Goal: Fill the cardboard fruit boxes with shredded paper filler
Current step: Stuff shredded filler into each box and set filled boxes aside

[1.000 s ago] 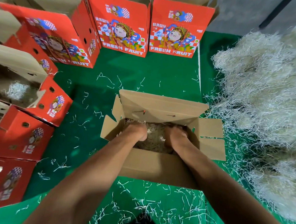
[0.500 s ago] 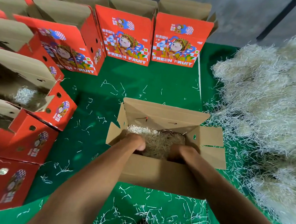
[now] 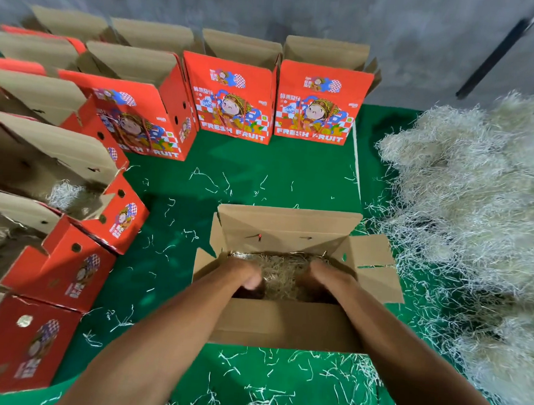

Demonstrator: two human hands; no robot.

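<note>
An open brown cardboard box (image 3: 282, 326) stands on the green mat in front of me, flaps spread. Shredded paper filler (image 3: 281, 271) covers its bottom. Both my hands reach down into it. My left hand (image 3: 244, 276) is at the left side of the filler, knuckles up and fingers bent downward. My right hand (image 3: 325, 279) is at the right side, its back showing and its fingers dipping into the strands. The fingertips of both hands are hidden in the filler and the box's shadow. A big pile of loose shredded paper (image 3: 479, 223) lies right of the box.
Red "FRESH FRUIT" boxes (image 3: 234, 105) stand open in a row at the back and down the left side (image 3: 62, 267); one at the left holds some filler (image 3: 65, 193). Loose strands litter the green mat (image 3: 261, 176). A grey wall rises behind.
Both hands have drawn back toward the near wall of the box and a little apart, so more filler shows between them. The view has lifted and shows more of the back wall.
</note>
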